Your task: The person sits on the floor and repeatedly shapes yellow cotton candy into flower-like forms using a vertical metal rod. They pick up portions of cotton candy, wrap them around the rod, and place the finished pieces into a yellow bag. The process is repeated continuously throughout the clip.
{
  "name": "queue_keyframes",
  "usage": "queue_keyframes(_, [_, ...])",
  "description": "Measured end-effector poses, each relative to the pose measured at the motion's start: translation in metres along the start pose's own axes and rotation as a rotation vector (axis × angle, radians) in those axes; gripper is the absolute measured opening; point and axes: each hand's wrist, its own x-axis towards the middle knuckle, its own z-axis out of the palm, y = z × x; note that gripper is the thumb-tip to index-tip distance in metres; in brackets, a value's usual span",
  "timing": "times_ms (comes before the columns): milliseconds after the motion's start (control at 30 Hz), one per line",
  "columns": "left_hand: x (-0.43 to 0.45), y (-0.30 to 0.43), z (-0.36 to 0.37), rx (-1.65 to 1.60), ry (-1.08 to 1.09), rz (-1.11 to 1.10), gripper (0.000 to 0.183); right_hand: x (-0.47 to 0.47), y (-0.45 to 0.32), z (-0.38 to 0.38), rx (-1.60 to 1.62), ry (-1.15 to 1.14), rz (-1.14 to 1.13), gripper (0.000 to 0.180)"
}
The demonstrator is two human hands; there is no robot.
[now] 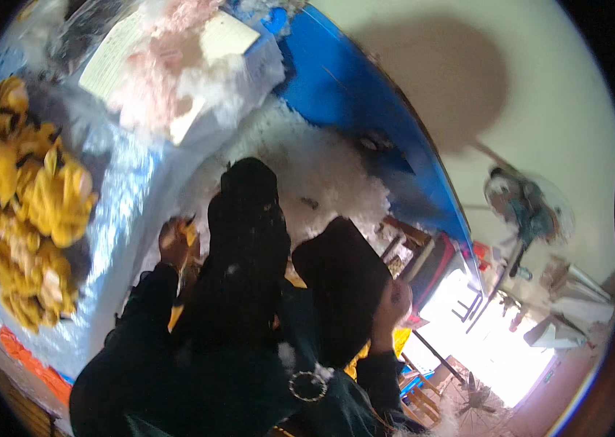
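Note:
My left hand (176, 242) is raised left of centre, its fingers closed around a small yellow fabric piece (191, 236) with a dark tip. At the right, my right hand (395, 301) is curled against the edge of a broad dark shape (340, 284); whether it grips anything is hidden. A second long dark shape (247, 229) rises between the hands, too dark to identify. Beyond them spreads a heap of white fibre stuffing (307, 158). Yellow plush pieces (29, 202) lie piled at the left.
Clear plastic sheeting (122, 180) runs beside the plush pile. Pale fluff covers a lined paper notebook (108, 60) at the top. A blue panel (335, 60) borders the stuffing. At the right are a fan (528, 202) by the wall, a wooden chair (422, 399) and a bright doorway.

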Motion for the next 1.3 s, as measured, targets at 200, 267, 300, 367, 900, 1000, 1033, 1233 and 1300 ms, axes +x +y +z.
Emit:
queue_keyframes(200, [0.03,0.195,-0.121,-0.029,0.078,0.445,0.032,0.003,-0.053,0.01,0.569,-0.292,-0.21,0.022])
queue_keyframes(267, [0.027,0.249,-0.155,0.008,0.099,0.703,0.036,0.002,-0.107,-0.021,0.704,-0.496,-0.416,0.044])
queue_keyframes(300, [0.024,0.275,-0.167,0.005,0.095,0.806,0.038,-0.001,-0.13,-0.037,0.728,-0.455,-0.553,0.05])
queue_keyframes(367, [0.013,0.308,-0.177,-0.032,0.114,0.881,0.037,-0.001,-0.151,-0.058,0.848,-0.53,-0.736,0.055])
queue_keyframes(900, [-0.008,0.419,-0.148,-0.945,-1.19,0.061,0.033,-0.035,-0.062,-0.09,1.431,-0.554,-0.128,0.042])
queue_keyframes(1000, [0.005,0.434,-0.132,-0.544,-1.283,0.298,0.022,-0.029,-0.046,-0.083,1.406,-0.468,-0.203,0.041])
queue_keyframes(1033, [0.006,0.439,-0.13,-0.542,-1.254,0.309,0.02,-0.027,-0.039,-0.08,1.406,-0.44,-0.225,0.04])
queue_keyframes(1233, [0.03,0.439,-0.09,0.25,-0.818,0.807,0.016,0.006,0.022,-0.07,0.403,-0.167,-0.28,0.039])
queue_keyframes(1300, [0.027,0.443,-0.084,0.035,-1.003,0.6,0.019,0.011,0.006,-0.096,0.907,-0.248,-0.428,0.037])
